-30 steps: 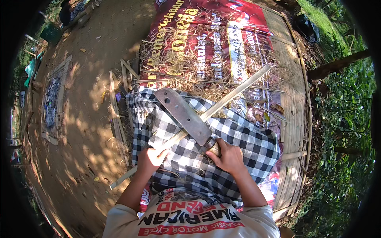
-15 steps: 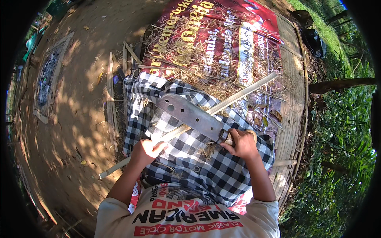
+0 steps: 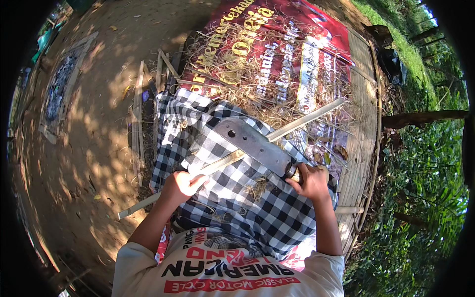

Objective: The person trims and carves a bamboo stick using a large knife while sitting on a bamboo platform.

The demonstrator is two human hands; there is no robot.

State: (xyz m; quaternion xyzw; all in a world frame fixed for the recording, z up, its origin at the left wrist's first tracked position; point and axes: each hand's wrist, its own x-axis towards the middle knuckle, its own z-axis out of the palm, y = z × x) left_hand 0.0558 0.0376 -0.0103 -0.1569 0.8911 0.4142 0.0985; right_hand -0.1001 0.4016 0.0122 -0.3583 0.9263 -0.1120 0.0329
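My left hand [image 3: 180, 187] is closed around a long, pale bamboo strip [image 3: 307, 119], which slants from the lower left up to the right across my lap. In my right hand [image 3: 311, 181] is the handle of a broad machete [image 3: 257, 146]. Its wide grey blade has several holes and lies over the middle of the strip, hiding part of it. A black-and-white checked cloth [image 3: 237, 193] covers my legs beneath both. Some thin shavings [image 3: 260, 188] rest on the cloth.
Curled shavings [image 3: 237, 74] are strewn over a red printed banner [image 3: 336, 39] ahead. The banner lies on a bamboo-slat platform [image 3: 361, 99]. Loose bamboo pieces [image 3: 137, 123] stand at the left edge, beside bare earth [image 3: 99, 148]. Green plants [image 3: 420, 173] grow to the right.
My right hand has shifted slightly right with the machete, and the blade has slid right along with it, its face tilting. My left hand stays about where it was on the strip.
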